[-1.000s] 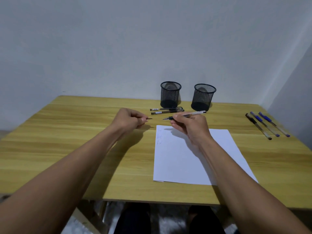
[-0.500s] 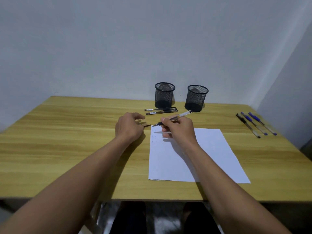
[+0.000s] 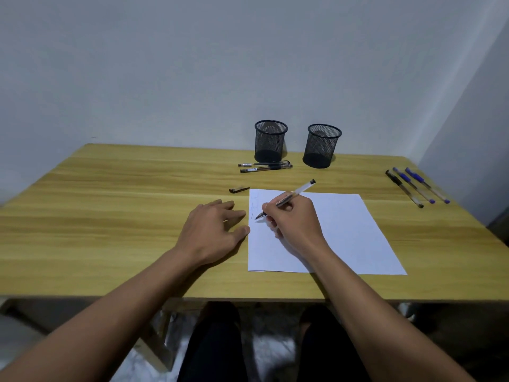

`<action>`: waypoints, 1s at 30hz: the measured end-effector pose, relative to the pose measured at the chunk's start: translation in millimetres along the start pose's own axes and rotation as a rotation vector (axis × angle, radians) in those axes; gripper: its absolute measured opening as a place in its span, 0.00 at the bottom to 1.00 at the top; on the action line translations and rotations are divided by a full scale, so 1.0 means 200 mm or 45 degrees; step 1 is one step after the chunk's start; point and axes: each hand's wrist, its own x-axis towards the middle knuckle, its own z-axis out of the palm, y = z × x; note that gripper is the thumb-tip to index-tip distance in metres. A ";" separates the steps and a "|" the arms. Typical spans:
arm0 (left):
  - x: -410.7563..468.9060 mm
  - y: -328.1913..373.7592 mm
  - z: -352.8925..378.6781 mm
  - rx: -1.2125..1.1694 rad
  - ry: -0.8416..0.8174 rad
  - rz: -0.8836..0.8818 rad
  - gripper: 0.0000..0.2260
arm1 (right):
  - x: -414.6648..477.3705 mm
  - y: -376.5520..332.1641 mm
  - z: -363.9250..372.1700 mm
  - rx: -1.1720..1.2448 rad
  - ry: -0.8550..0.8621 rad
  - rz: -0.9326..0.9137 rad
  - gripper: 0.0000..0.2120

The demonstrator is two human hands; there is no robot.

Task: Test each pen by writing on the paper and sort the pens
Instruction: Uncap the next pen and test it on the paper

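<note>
My right hand [image 3: 296, 224] grips a clear-barrelled pen [image 3: 298, 191] with its tip down on the left part of the white paper [image 3: 341, 232], beside faint earlier marks. My left hand [image 3: 213, 230] lies flat on the table with spread fingers, its fingertips at the paper's left edge. The pen's dark cap [image 3: 239, 189] lies on the wood just beyond my left hand. Two black pens [image 3: 265, 166] lie in front of the left mesh cup [image 3: 270, 140]. A second mesh cup [image 3: 321, 146] stands to its right. Three pens, one black and two blue, [image 3: 417, 188] lie at the far right.
The wooden table [image 3: 110, 216] stands against a grey wall, with another wall close on the right. Its front edge runs just below the paper. My knees and the table's legs show underneath.
My left hand has let go of the cap, which now lies on the table, and has flattened beside the paper. My right hand has lowered the pen tip onto the sheet.
</note>
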 end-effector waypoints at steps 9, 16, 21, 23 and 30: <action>0.00 0.01 0.00 0.006 0.011 -0.018 0.23 | -0.01 0.01 0.02 -0.207 -0.038 -0.040 0.07; 0.00 -0.01 0.01 0.006 0.018 -0.007 0.23 | -0.03 0.00 0.02 -0.224 -0.014 -0.017 0.08; 0.00 -0.01 0.01 0.010 0.019 -0.009 0.23 | -0.03 0.00 0.01 -0.254 0.026 -0.011 0.08; 0.00 -0.01 0.01 0.012 0.020 -0.008 0.23 | -0.03 0.00 0.01 -0.254 0.032 -0.010 0.07; 0.00 -0.01 0.01 0.008 0.021 -0.008 0.24 | -0.03 -0.01 0.00 -0.315 0.075 -0.007 0.07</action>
